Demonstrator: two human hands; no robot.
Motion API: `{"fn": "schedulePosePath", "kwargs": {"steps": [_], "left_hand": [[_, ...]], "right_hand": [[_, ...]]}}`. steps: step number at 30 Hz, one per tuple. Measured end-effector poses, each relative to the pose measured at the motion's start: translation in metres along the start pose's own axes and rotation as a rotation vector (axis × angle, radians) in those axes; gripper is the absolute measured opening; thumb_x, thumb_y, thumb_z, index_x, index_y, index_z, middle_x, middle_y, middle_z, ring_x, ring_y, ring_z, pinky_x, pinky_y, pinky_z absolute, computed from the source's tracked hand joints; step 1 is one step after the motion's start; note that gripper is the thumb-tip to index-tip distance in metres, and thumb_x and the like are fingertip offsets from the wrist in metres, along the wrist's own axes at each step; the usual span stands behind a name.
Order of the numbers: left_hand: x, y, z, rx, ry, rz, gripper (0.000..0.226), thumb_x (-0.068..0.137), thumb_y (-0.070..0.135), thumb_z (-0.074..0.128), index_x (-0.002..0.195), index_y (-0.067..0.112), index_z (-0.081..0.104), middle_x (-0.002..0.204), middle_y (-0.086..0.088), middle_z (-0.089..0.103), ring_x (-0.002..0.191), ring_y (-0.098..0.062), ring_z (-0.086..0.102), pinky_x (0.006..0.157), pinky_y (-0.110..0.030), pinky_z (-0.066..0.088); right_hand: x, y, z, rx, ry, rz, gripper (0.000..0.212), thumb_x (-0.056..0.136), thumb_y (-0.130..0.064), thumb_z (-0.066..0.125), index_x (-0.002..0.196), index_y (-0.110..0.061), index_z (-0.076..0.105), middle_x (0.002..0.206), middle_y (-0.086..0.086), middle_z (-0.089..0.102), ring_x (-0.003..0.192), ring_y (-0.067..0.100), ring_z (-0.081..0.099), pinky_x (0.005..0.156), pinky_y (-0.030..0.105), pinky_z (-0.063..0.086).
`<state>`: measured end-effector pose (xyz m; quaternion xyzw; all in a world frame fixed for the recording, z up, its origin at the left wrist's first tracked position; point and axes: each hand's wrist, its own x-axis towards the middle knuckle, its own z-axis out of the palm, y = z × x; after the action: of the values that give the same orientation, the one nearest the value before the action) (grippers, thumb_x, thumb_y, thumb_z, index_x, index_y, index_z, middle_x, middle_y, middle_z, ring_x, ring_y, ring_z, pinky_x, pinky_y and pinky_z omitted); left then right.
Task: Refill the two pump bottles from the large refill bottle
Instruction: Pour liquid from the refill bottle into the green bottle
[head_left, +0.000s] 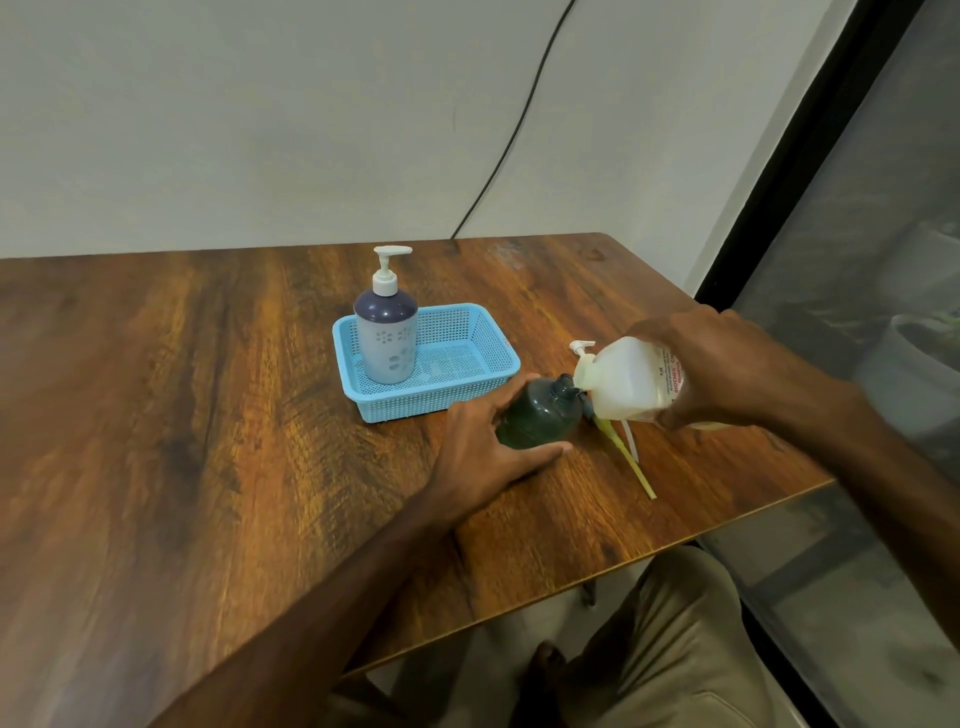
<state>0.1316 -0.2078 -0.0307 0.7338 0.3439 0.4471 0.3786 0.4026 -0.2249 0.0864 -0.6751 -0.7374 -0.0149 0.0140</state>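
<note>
Near the table's (208, 415) right edge, the left hand (485, 447) is gripping the green bottle (540, 413) (pump off), while the right hand (727, 364) is clasping the tilted refill bottle (628, 379), mouth against its neck.

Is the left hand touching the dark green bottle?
Touching: the head view shows the left hand wrapped around the dark green bottle, thumb against its base.

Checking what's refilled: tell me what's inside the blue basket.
Only the purple-topped pump bottle stands in the blue basket, at its left end, pump on. The basket floor behind that bottle is hidden.
</note>
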Motion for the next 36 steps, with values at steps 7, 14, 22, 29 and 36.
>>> {"fn": "schedulePosePath", "kwargs": {"steps": [7,14,22,29,36], "left_hand": [[-0.001,0.002,-0.001,-0.012,0.003,0.007,0.075,0.075,0.039,0.093,0.140,0.032,0.059,0.134,0.011,0.069,0.126,-0.005,0.063,0.105,-0.036,0.056],[-0.001,0.002,0.000,-0.018,0.007,0.010,0.076,0.074,0.038,0.094,0.142,0.028,0.060,0.133,0.013,0.069,0.126,-0.005,0.063,0.105,-0.037,0.056],[-0.001,0.007,-0.001,-0.023,0.012,0.021,0.073,0.073,0.034,0.095,0.137,0.037,0.059,0.130,0.016,0.070,0.123,0.001,0.063,0.104,-0.024,0.054],[-0.001,0.008,-0.002,-0.021,0.006,0.022,0.073,0.073,0.034,0.095,0.134,0.043,0.055,0.126,0.024,0.067,0.123,0.004,0.062,0.103,-0.018,0.051],[-0.002,0.008,-0.001,-0.033,0.008,0.035,0.074,0.073,0.031,0.095,0.136,0.038,0.058,0.128,0.017,0.069,0.122,0.002,0.064,0.102,-0.018,0.052]], "right_hand": [[-0.002,-0.006,-0.005,-0.075,0.026,-0.034,0.099,0.057,-0.045,0.092,0.142,-0.035,0.043,0.138,-0.007,0.053,0.124,0.017,0.049,0.087,0.024,0.034],[-0.004,-0.012,-0.011,-0.112,0.045,-0.059,0.097,0.057,-0.047,0.091,0.141,-0.035,0.045,0.137,-0.007,0.054,0.123,0.017,0.050,0.086,0.026,0.036],[-0.001,-0.009,-0.006,-0.088,0.006,-0.011,0.100,0.056,-0.050,0.091,0.142,-0.038,0.040,0.138,-0.009,0.052,0.123,0.017,0.050,0.092,0.030,0.041],[0.002,-0.004,-0.004,-0.050,-0.006,-0.002,0.101,0.059,-0.046,0.092,0.144,-0.035,0.040,0.141,-0.007,0.050,0.127,0.017,0.047,0.091,0.025,0.033],[-0.003,-0.012,-0.012,-0.103,0.029,-0.049,0.097,0.059,-0.043,0.092,0.142,-0.034,0.043,0.140,-0.006,0.052,0.127,0.018,0.047,0.089,0.026,0.033]]}}
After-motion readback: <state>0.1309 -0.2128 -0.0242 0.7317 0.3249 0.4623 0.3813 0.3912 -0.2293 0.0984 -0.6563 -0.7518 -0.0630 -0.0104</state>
